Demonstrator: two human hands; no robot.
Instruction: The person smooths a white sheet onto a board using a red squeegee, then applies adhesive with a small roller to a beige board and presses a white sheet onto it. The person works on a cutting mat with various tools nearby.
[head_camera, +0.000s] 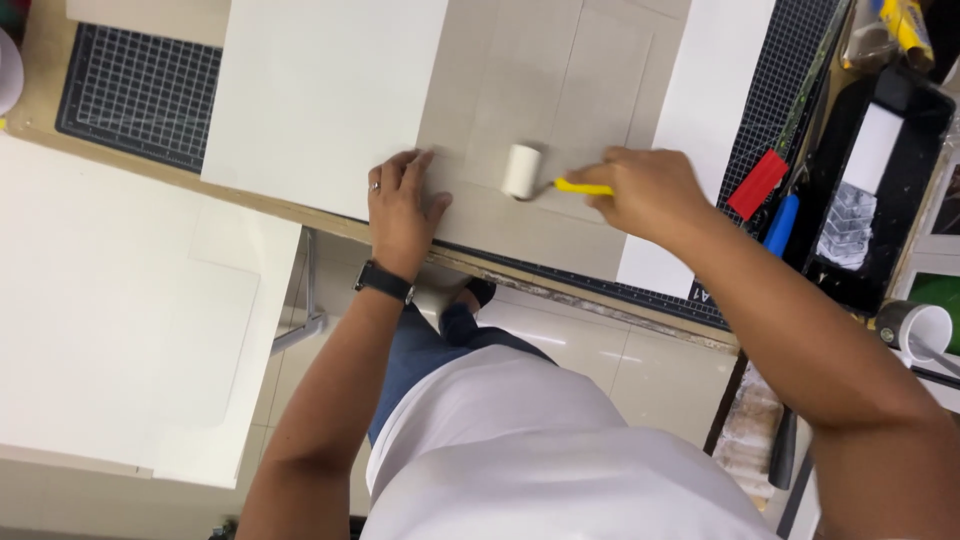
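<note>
Rolling the grey board flat, one hand bracing it

Going left to right from the grey board: the left hand is pressing flat on its near-left corner, fingers spread apart, probably so the sheet isn't sliding on the cutting mat. Just right of that, the small white roller is sitting on the board's near middle, its cylinder running near-to-far, its yellow handle pointing right into the right hand, whose fingers are curled tight around it.
</note>
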